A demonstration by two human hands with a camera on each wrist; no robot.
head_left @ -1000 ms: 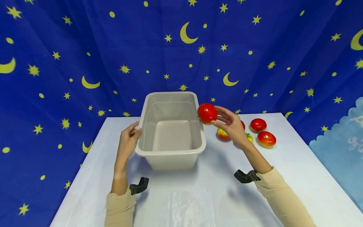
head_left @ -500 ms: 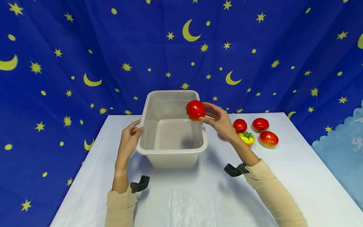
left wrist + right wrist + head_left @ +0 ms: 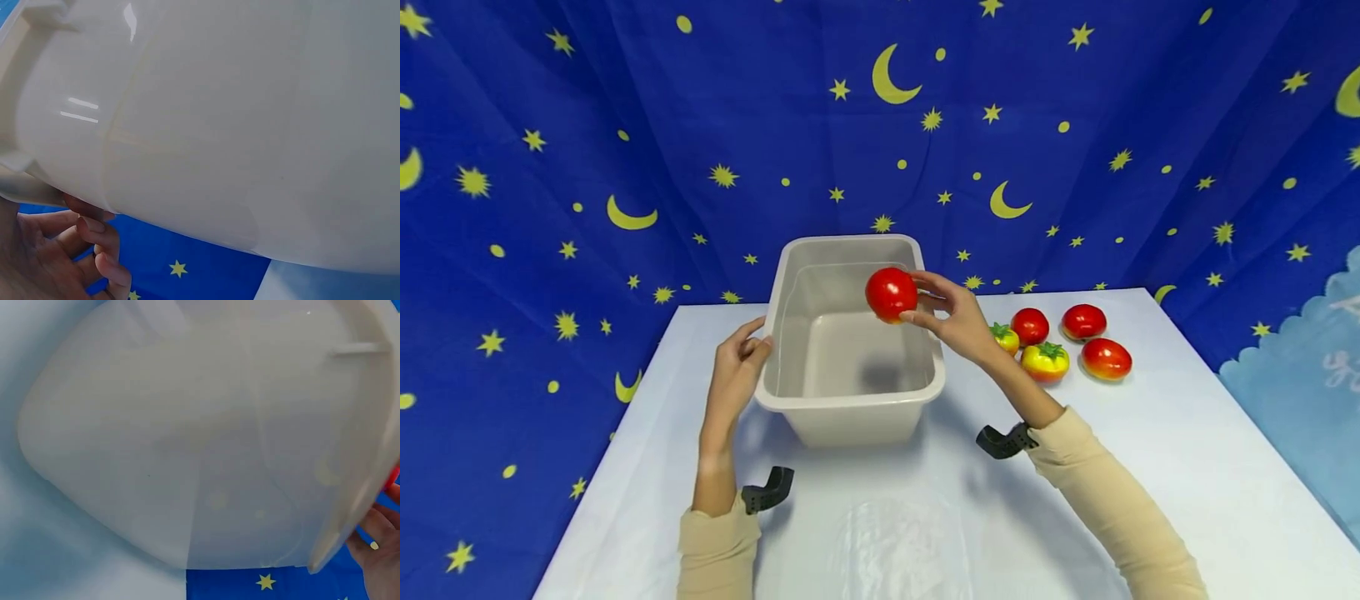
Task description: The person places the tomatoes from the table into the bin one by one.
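Observation:
In the head view, my right hand (image 3: 957, 321) holds a glossy red tomato (image 3: 890, 294) between thumb and fingers, over the inside of a grey plastic tub (image 3: 853, 427). The tomato's shadow falls on the tub's floor. My left hand (image 3: 737, 367) grips the tub's left rim. From the left wrist, that hand (image 3: 62, 250) shows curled fingers at the rim, beside the tub's outer wall (image 3: 219, 125). In the right wrist view, the tub (image 3: 156, 437) fills most of the frame; only a sliver of tomato (image 3: 392, 477) and part of my right hand (image 3: 382, 550) show.
Right of the tub lie several more tomatoes: red ones (image 3: 1084, 322) and others with yellow, green-leaved tops (image 3: 1045, 362). My right forearm passes close to them. A white-covered table (image 3: 910, 483) bears everything. Behind hangs a blue curtain (image 3: 820, 133) with stars and moons.
My right hand has carried the tomato leftward, from beside the tub's right rim to above its inside. My left hand stays on the left rim. The tomatoes on the table are less covered.

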